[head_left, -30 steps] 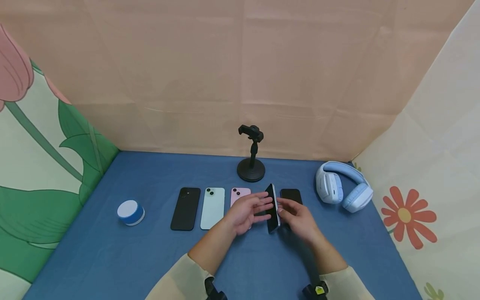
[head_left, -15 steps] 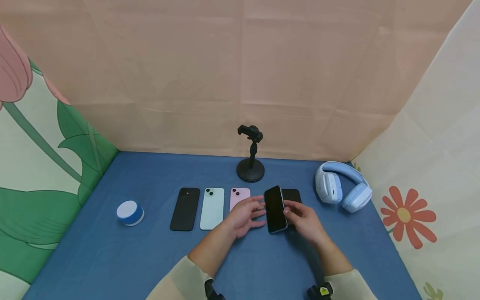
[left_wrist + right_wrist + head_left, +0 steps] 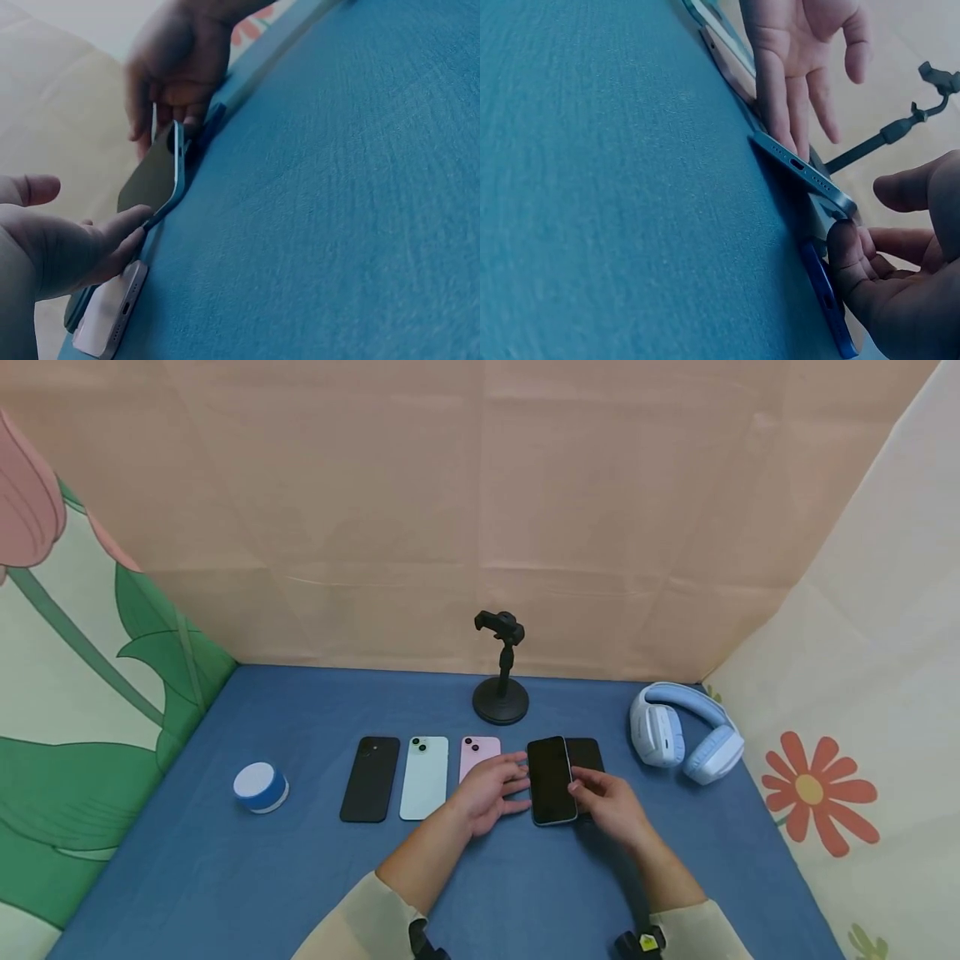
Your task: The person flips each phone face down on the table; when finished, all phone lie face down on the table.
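A smartphone [image 3: 551,781] with a dark screen facing up is held by its right long edge in my right hand [image 3: 609,806]. In the right wrist view, its bottom edge [image 3: 802,169] with the charging port slopes, the right side higher than the left. My left hand [image 3: 489,793] has its fingers spread and straight, the fingertips right at the phone's left edge. Just left of that hand lies a pink phone [image 3: 478,752], camera side up, partly hidden by the hand. A dark phone [image 3: 585,752] lies partly covered behind the held one, by my right fingers.
Left of the pink phone lie a pale mint phone [image 3: 424,781] and a black phone [image 3: 370,781]. A black phone stand [image 3: 501,697] stands behind the row. Blue headphones [image 3: 660,731] are at the right; a blue-and-white round container [image 3: 260,787] is at the left.
The smartphone was nearly on edge; my right hand has tilted it down so its screen faces up. It sits slightly further right. My left hand has drawn slightly left.
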Demonstrator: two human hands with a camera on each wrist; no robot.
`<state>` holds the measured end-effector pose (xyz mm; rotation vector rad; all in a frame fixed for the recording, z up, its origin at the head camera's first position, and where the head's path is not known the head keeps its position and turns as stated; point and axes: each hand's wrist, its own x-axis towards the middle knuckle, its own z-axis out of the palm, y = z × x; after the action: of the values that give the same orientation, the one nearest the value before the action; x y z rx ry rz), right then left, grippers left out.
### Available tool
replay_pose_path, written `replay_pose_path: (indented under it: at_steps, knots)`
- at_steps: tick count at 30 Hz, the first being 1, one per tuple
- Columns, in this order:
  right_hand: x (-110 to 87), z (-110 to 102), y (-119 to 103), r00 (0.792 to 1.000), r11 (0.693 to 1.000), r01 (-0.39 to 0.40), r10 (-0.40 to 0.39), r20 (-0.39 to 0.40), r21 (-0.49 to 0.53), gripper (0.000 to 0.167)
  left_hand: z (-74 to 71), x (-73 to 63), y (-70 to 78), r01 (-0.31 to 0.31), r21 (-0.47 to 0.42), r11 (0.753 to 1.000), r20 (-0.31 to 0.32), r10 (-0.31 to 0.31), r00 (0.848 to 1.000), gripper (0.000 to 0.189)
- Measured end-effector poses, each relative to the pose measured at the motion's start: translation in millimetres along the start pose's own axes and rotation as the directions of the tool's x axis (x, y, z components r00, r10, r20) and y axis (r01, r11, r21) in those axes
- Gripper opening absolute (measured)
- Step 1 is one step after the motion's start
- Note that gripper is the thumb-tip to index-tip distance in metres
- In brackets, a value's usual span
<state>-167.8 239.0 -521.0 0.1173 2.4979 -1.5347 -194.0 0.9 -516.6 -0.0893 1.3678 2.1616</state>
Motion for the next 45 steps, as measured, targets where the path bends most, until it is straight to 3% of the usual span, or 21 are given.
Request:
replay_pose_path:
  at_steps: [20,29,45]
  knots:
    - [4.3,11.4,-8.1,0.999,0.996,0.052,-0.052,0.007,-0.068,0.044,-9.5,-5.3,12.8,-0.021,0.071,0.997,-0.023,0.023,0.999,0.057]
    - [5.8,16.0,-10.7,0.998,0.991,0.066,-0.067,-0.005,-0.115,0.044,-13.8,-7.6,15.5,-0.019,0.060,0.998,0.003,0.019,1.000,0.057]
    - [5.4,19.7,-13.2,0.998,0.987,0.056,-0.060,-0.020,-0.148,0.044,-19.0,-9.3,16.3,-0.017,0.031,0.999,-0.008,0.017,1.000,0.053]
